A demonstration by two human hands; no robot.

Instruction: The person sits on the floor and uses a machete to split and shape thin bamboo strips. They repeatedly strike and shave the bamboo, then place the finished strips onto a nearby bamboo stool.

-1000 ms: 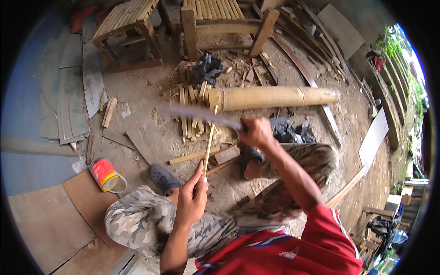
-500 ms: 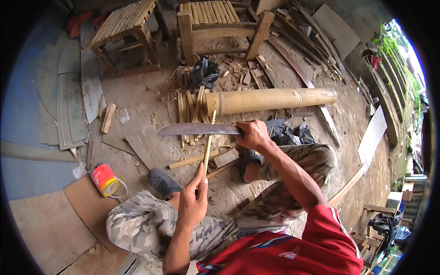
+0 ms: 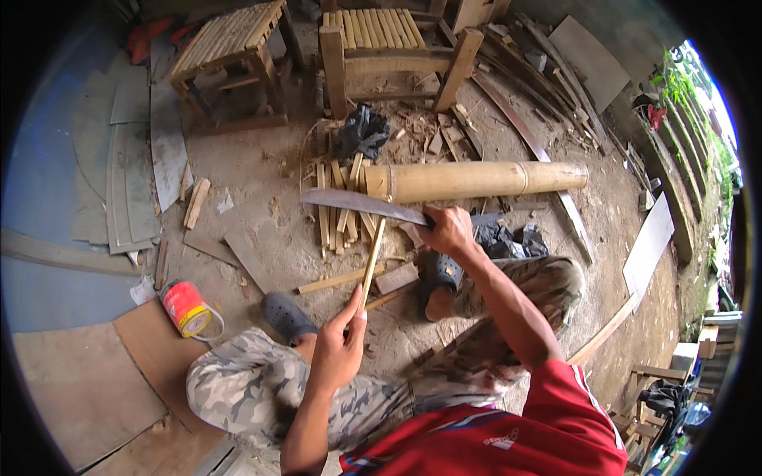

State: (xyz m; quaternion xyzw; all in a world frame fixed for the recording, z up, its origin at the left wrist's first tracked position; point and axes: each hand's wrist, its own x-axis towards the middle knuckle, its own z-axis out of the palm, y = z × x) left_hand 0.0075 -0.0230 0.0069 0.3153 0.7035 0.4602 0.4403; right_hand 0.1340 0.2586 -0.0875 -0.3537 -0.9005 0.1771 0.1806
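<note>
My left hand [image 3: 340, 343] is closed around the lower end of a thin bamboo strip [image 3: 373, 266], which slants up and away from me. In my right hand [image 3: 449, 230] is the grip of a machete [image 3: 361, 205], its long dark blade pointing left and tilted slightly up at the tip. The blade crosses at the strip's far end; whether they touch I cannot tell. Just beyond the blade, several split bamboo strips [image 3: 325, 210] lie on the ground beside a thick bamboo pole [image 3: 468, 182].
Two slatted bamboo seats [image 3: 226, 38] [image 3: 379, 30] stand at the back. A black plastic bag [image 3: 363, 131] lies before them, another [image 3: 500, 238] near my right knee. A red and yellow can [image 3: 186, 308] lies tipped at left. Scrap planks [image 3: 548, 75] pile up far right.
My right hand has shifted slightly right, and the machete's tip has risen, tilting the blade. The strip leans more to the right, and its far end no longer shows beyond the blade.
</note>
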